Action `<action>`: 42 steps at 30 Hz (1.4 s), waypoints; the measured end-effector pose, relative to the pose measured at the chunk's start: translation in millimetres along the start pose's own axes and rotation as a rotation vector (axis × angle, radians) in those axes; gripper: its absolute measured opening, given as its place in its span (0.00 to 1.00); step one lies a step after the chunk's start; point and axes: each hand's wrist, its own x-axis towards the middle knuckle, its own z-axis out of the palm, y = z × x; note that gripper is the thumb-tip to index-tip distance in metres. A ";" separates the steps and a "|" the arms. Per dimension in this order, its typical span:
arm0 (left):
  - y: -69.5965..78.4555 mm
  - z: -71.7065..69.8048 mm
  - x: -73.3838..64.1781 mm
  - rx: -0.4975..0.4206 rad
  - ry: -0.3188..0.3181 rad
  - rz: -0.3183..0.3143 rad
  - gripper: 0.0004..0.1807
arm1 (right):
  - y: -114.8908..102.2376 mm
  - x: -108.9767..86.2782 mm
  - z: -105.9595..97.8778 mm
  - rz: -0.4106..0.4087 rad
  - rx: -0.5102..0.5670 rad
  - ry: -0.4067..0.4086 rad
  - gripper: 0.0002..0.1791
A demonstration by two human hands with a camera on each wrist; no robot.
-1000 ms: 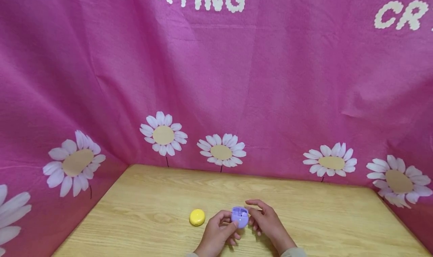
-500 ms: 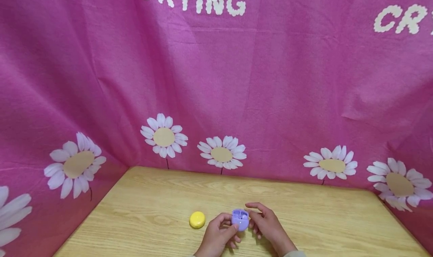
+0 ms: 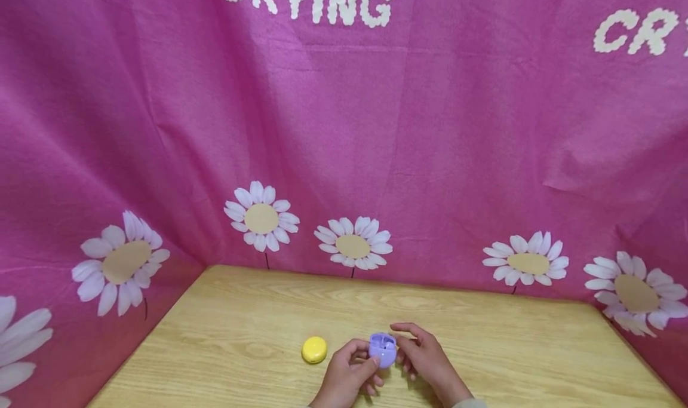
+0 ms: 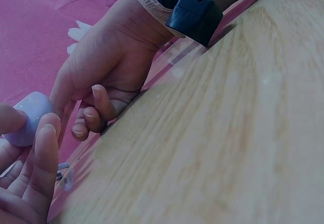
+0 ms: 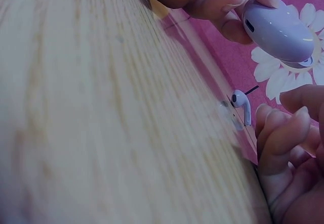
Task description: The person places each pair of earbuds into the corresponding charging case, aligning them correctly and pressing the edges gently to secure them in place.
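A lilac earbud case [image 3: 383, 358], lid raised, is gripped by my left hand [image 3: 344, 377] with the thumb across its front. Its inner hollows face up in the head view; a small dark spot shows there, but I cannot tell whether an earbud is inside. My right hand [image 3: 430, 360] is close beside the case, fingers loosely bent and holding nothing. Below the case in the right wrist view, a white-lilac earbud [image 5: 243, 107] lies at the table's far side, near the right fingertips. In the head view that earbud is hidden.
Left of the left hand, a round, glossy yellow case [image 3: 314, 350] with a small slot rests on the wooden table [image 3: 242, 336]. Pink cloth [image 3: 430, 157] printed with daisies and letters hangs behind and along the sides.
The whole head view has shifted slightly, so everything sits a little lower in it. Both hands and the lilac case keep nearly the same pose.
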 end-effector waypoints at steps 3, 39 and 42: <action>0.9 0.6 -0.9 -0.001 -0.001 0.000 0.13 | 1.7 0.0 -0.4 -0.002 -0.002 0.001 0.21; 0.4 0.5 0.0 0.005 0.012 -0.026 0.13 | 1.8 -1.8 -2.2 -0.001 0.010 -0.030 0.21; 0.7 0.2 0.5 0.005 0.013 -0.029 0.13 | 2.2 -1.2 -2.1 -0.009 0.008 -0.028 0.22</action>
